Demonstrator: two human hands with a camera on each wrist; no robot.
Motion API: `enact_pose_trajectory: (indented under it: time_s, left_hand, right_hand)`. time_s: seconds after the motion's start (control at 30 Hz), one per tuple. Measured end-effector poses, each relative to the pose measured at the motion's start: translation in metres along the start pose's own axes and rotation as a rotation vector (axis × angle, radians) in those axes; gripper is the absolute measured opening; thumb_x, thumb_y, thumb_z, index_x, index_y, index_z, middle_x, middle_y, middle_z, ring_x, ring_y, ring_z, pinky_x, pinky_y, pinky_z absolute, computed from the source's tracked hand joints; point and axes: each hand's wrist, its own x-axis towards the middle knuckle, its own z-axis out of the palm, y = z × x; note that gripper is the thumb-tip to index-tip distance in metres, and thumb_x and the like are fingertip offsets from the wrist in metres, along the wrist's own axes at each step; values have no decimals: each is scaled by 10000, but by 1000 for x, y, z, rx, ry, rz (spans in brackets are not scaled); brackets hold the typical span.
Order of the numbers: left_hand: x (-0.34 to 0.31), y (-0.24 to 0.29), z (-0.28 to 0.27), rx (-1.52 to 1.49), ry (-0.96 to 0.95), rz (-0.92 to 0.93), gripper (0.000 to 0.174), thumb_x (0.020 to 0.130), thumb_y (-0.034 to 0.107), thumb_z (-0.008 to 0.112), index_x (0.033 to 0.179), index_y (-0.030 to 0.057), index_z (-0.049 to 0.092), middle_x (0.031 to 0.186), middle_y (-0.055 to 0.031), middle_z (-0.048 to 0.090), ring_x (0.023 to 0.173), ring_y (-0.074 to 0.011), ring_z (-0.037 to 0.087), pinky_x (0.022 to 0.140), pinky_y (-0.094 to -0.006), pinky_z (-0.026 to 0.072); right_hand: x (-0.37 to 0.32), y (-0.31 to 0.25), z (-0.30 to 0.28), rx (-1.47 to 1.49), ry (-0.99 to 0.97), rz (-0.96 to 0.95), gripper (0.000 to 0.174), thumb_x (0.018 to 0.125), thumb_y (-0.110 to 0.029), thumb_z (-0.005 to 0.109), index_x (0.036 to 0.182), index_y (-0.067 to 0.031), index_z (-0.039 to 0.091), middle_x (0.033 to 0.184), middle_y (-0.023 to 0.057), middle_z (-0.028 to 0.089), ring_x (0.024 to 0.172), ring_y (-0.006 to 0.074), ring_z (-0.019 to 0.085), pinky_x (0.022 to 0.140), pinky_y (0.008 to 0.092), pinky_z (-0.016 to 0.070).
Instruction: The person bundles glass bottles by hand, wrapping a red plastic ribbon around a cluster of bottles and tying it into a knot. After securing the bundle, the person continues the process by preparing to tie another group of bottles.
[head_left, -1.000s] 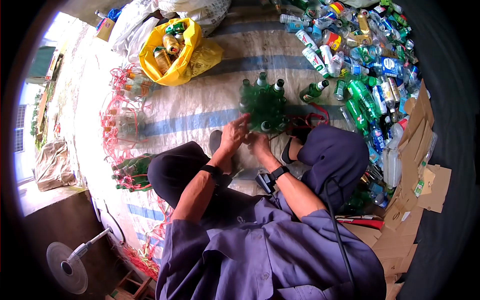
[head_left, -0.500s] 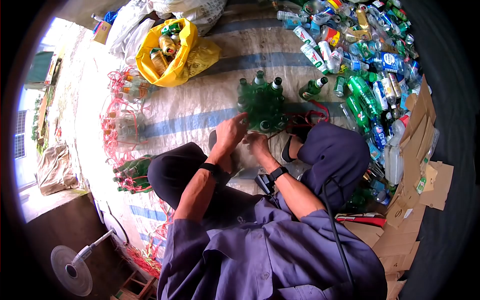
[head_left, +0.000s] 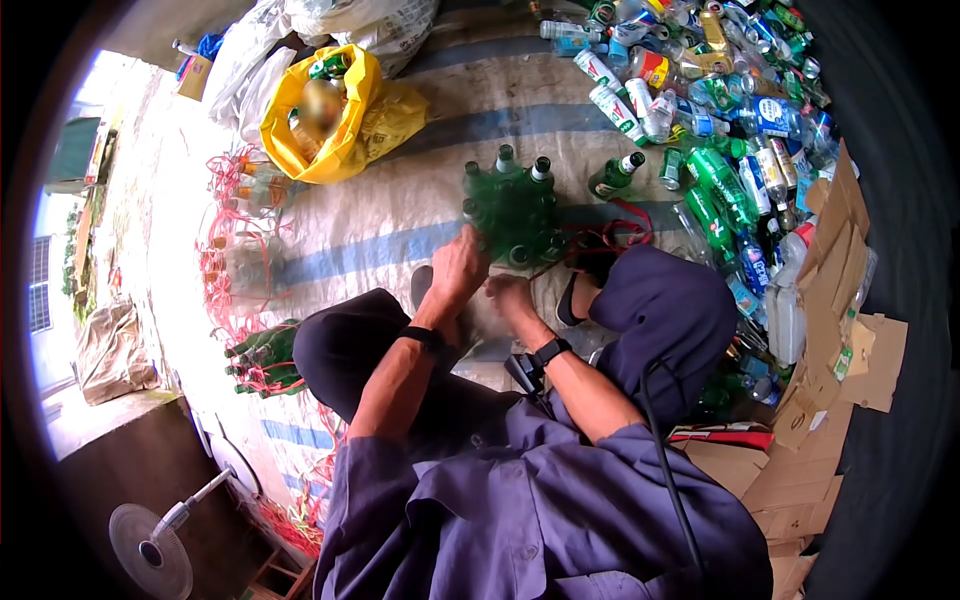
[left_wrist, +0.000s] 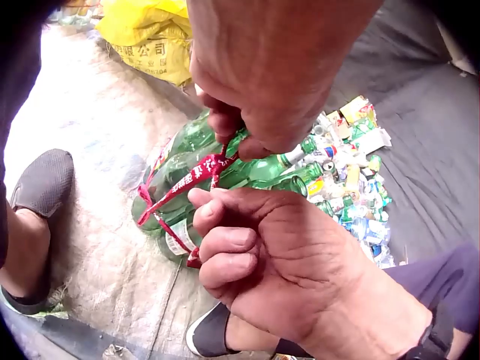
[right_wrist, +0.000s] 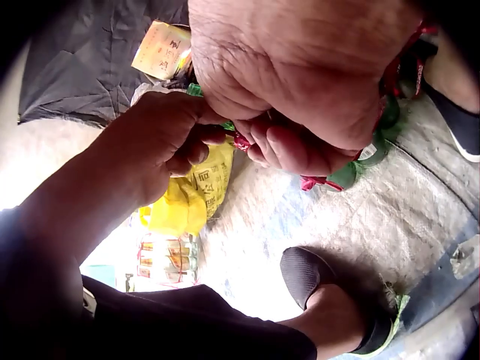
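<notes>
Just ahead of the feet, on woven sheet (head_left: 400, 235): seeing bundle of green glass bottles (head_left: 512, 208) with red strap (left_wrist: 184, 184) looped round it. Can't tell for sure whether upright or tipped; mouths facing the head camera.

Reading left hand (head_left: 458, 268) as on the near edge of the bundle, thumb and forefinger pinching the strap just above the glass, other fingers tucked in close. Plain in the left wrist view.

Reading right hand (head_left: 510, 295) as just beside it, nearly touching it. Fingers curled and pressed together, with the strap running under them. Red ends poking out below the knuckles in the right wrist view. Can't see the thumb tip.

Strap taut between the two hands, slack loops trailing to the right of the bundle.

Around:
- loose green bottle (head_left: 612, 178) lying just right of the bundle, apart from it
- heap of mixed bottles and cans (head_left: 720, 120) further right, cardboard (head_left: 840, 300) beside that
- yellow bag (head_left: 335, 120) holding cans, up left, well apart
- second tied green bundle (head_left: 262, 358) by the left knee
- fan (head_left: 150, 535) at lower left
</notes>
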Motion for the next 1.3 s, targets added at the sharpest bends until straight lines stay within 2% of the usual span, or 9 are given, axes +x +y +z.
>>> enact_pose_trajectory:
  time_s: [0.07, 0.2, 0.27, 0.5, 0.57, 0.7, 0.77, 0.9, 1.3]
  left_hand:
    - [2, -2, 5, -29, 16, -8, 276, 815, 213, 591, 1015, 44, 504, 785, -239, 648, 726, -429, 627, 646, -513, 484]
    - [3, -6, 9, -104, 28, 5, 305, 814, 219, 615, 1037, 56, 484, 758, -253, 640, 718, -443, 625, 628, -510, 489]
    - [2, -6, 9, -78, 7, 7, 298, 819, 224, 610, 1040, 67, 486, 754, -250, 641, 713, -446, 624, 626, -512, 489]
    - [1, 0, -1, 40, -44, 38, 285, 842, 273, 577, 1043, 90, 491, 748, -247, 639, 697, -455, 619, 615, -523, 480]
    - [2, 2, 0, 22, -11, 43, 279, 843, 268, 562, 1036, 83, 482, 729, -243, 632, 679, -455, 612, 597, -536, 468]
    - [3, -2, 5, 12, 3, 85, 265, 847, 233, 531, 1045, 77, 451, 710, -241, 623, 666, -455, 604, 576, -549, 453]
    - [4, -4, 8, 31, -12, 98, 256, 848, 218, 522, 1043, 75, 439, 708, -238, 624, 666, -454, 604, 573, -549, 453]
    - [6, -6, 8, 88, -41, 95, 313, 840, 253, 557, 1059, 79, 416, 723, -231, 628, 679, -451, 606, 590, -545, 459]
    - [0, 4, -1, 153, -88, 72, 238, 887, 236, 479, 1024, 51, 420, 752, -221, 646, 682, -438, 625, 593, -558, 462]
  right_hand:
    - [38, 49, -13, -288, -137, -662, 192, 810, -163, 578, 684, -29, 636, 531, 46, 529, 378, 115, 434, 349, 270, 305]
    - [32, 44, -16, -368, -141, -406, 123, 817, -186, 633, 763, -78, 611, 603, -13, 539, 459, 144, 500, 436, 311, 401]
    - [26, 35, -15, -185, -167, 80, 126, 844, -200, 621, 776, -94, 618, 589, -24, 523, 448, 153, 488, 433, 318, 392]
    - [4, 17, -14, -225, 65, 192, 125, 823, -177, 613, 750, -76, 630, 591, -2, 528, 469, 156, 491, 449, 317, 392]
    - [30, 63, -27, -493, 82, -186, 163, 817, -157, 593, 708, -44, 637, 609, 28, 579, 511, 163, 536, 493, 328, 425]
    - [-13, 30, -26, -321, 67, -123, 209, 834, -131, 551, 687, -19, 646, 646, 47, 632, 548, 159, 568, 540, 333, 450]
    - [-16, 35, -28, -1169, -57, -938, 211, 821, -108, 531, 673, -10, 646, 661, 96, 657, 565, 166, 595, 553, 342, 465]
    - [-5, 49, -39, -679, 4, -462, 288, 818, -186, 538, 613, -7, 633, 685, 205, 636, 684, 373, 632, 670, 445, 504]
    - [-9, 55, -55, -1314, 91, -770, 283, 833, -190, 556, 650, 10, 637, 667, 190, 630, 698, 373, 635, 638, 463, 504]
